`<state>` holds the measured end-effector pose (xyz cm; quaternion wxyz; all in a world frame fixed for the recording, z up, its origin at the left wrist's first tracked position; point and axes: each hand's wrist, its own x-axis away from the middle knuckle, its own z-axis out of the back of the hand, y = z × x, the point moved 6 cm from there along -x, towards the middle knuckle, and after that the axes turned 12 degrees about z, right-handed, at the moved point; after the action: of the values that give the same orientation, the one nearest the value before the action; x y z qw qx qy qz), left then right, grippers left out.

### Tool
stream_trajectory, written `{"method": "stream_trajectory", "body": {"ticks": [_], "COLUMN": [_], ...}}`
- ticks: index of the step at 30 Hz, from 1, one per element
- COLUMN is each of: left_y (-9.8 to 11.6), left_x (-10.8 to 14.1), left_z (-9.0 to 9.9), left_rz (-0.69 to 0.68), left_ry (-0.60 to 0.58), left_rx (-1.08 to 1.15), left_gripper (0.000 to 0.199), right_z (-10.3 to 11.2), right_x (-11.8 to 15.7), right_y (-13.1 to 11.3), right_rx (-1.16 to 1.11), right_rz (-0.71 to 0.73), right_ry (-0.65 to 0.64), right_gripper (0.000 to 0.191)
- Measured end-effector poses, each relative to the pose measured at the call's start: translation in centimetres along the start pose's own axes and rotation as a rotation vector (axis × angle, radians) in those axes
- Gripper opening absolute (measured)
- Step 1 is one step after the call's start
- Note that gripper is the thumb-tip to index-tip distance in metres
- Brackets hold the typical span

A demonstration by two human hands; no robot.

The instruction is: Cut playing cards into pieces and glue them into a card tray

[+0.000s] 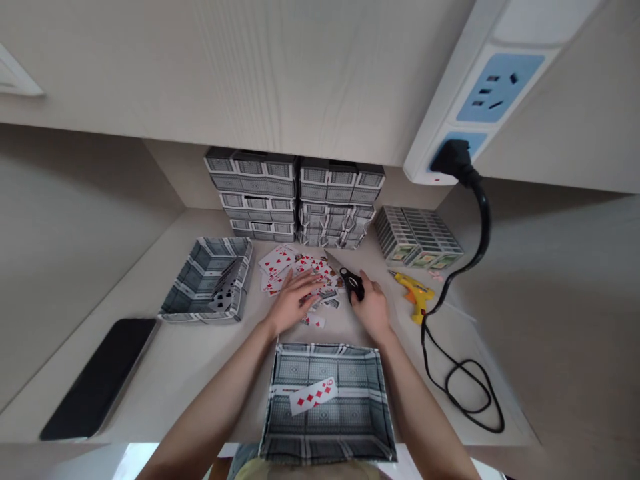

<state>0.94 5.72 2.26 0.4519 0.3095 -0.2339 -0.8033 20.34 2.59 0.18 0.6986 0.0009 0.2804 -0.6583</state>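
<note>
My left hand (296, 303) lies palm down over a loose pile of playing cards (279, 261), its fingers stretched out and touching them. To its right, my right hand (373, 308) is closed round the black handles of a pair of scissors (345, 275), whose blades point away and to the left over the cards. Small cut card pieces (314, 321) lie just below my left hand. Between my forearms sits an open box made of playing cards (327, 437), with a cut strip of a diamond card (314, 396) inside it.
Another card box (173, 308) with several cards stands left, beside a black phone-like slab (100, 380). Stacked card boxes (260, 183) line the back. Card decks (420, 233), a yellow glue gun (416, 293) and its black cable (483, 247) are right, below a power strip (450, 120).
</note>
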Motion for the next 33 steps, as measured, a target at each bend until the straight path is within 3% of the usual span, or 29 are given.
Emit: {"method": "stream_trajectory", "body": {"ticks": [3,5,9,13,15,20,24,28,31,33], "left_y": [-0.7,-0.6,2.5,6.2,6.9,5.8,4.4,4.2,4.6,4.1], "left_x": [-0.6,-0.9,-0.5,1.8,3.1,4.3,3.1,2.3,2.4,2.2], "left_z": [1.5,2.9,5.0,4.9,4.3,3.6,4.8,4.5,3.7,4.5], "left_rz": [0.132,0.247,0.291,0.106,0.023,0.054,0.137,0.167,0.123,0.136], "left_ry": [0.088,0.083,-0.137,-0.496,-0.569,-0.592,-0.5,-0.512,-0.551,-0.5], "left_rx": [0.172,0.305,0.389,0.241,0.16,0.084,0.141,0.193,0.105,0.02], "left_gripper": [0.018,0.02,0.023,0.027,0.034,0.028,0.025,0.022,0.024,0.025], "right_z": [0.1,0.2,0.2,0.2,0.1,-0.2,-0.5,-0.5,-0.7,-0.8], "right_x": [-0.1,-0.1,-0.2,-0.1,-0.1,-0.2,-0.3,-0.2,-0.2,-0.2], "right_y": [-0.1,-0.3,-0.5,-0.2,-0.1,0.3,0.7,1.1,1.4,1.5], "right_rx": [0.028,0.046,0.051,0.04,0.034,0.062,0.041,0.005,-0.007,-0.007], "right_rz": [0.013,0.047,0.09,0.058,0.043,0.034,0.045,0.051,0.052,0.049], "right_ry": [0.022,0.026,0.028,0.04,0.044,0.042,0.04,0.053,0.053,0.058], "right_gripper": [0.049,0.042,0.033,0.033,0.034,0.035,0.035,0.036,0.037,0.037]}}
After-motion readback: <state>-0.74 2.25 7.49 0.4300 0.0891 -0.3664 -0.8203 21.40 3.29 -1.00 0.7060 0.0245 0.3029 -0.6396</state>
